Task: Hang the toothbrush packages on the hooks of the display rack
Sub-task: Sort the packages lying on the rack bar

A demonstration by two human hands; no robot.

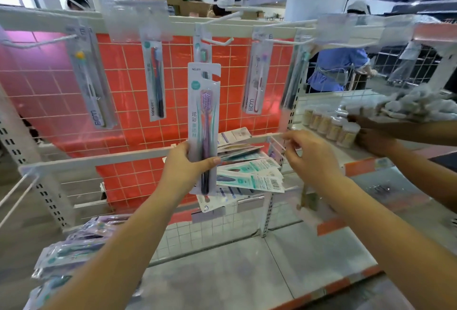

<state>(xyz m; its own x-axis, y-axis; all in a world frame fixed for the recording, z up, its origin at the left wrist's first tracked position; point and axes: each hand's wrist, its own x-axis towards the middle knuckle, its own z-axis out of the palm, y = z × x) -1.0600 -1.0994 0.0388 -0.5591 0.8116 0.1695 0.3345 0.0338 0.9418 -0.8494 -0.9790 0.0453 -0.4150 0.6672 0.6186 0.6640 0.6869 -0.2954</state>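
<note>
Nearest us, our left hand (184, 165) grips a toothbrush package (203, 121) upright near its lower end, thumb across the front, fingers (179, 149) curled behind. Our right hand (309, 155) holds nothing, fingers loosely bent, tips touching a white rail (259, 137). Beyond, packages hang on the rack's (173, 92) hooks (217, 42); the held one hangs on none.
</note>
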